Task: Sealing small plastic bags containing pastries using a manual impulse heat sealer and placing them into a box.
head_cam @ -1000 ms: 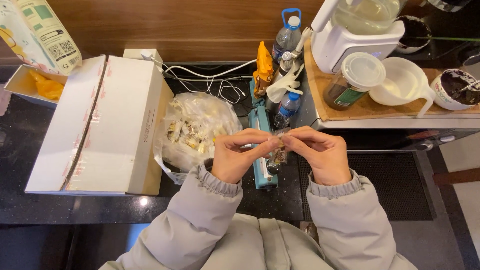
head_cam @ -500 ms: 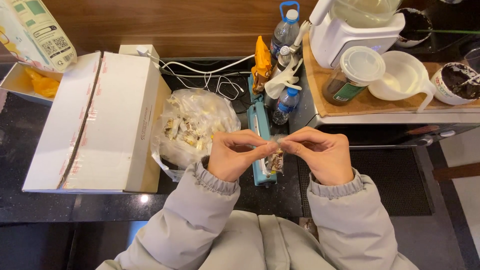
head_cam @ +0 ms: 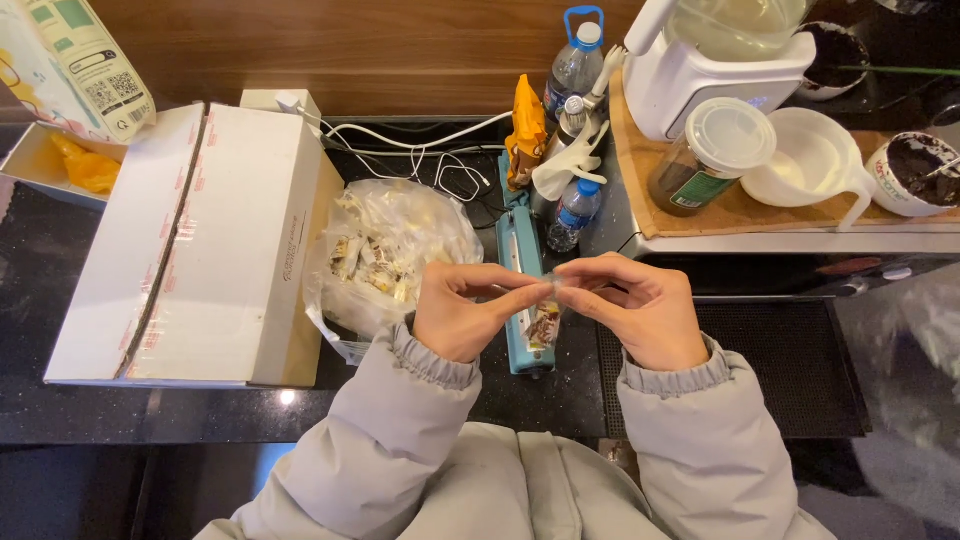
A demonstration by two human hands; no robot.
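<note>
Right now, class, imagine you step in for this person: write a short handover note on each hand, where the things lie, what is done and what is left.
Left hand: pinches the top edge of a small clear packet with a brown and white piece inside.
Right hand: pinches the same edge from the other side.
The packet hangs above the teal sealing tool on the dark counter, not touching it as far as I can tell.
Clear bag of similar pieces lies left of the tool, beside the white cardboard box.
Done: a piece sits in the packet.
Left: the packet's top edge looks unsealed, and many pieces are in the bag.
</note>
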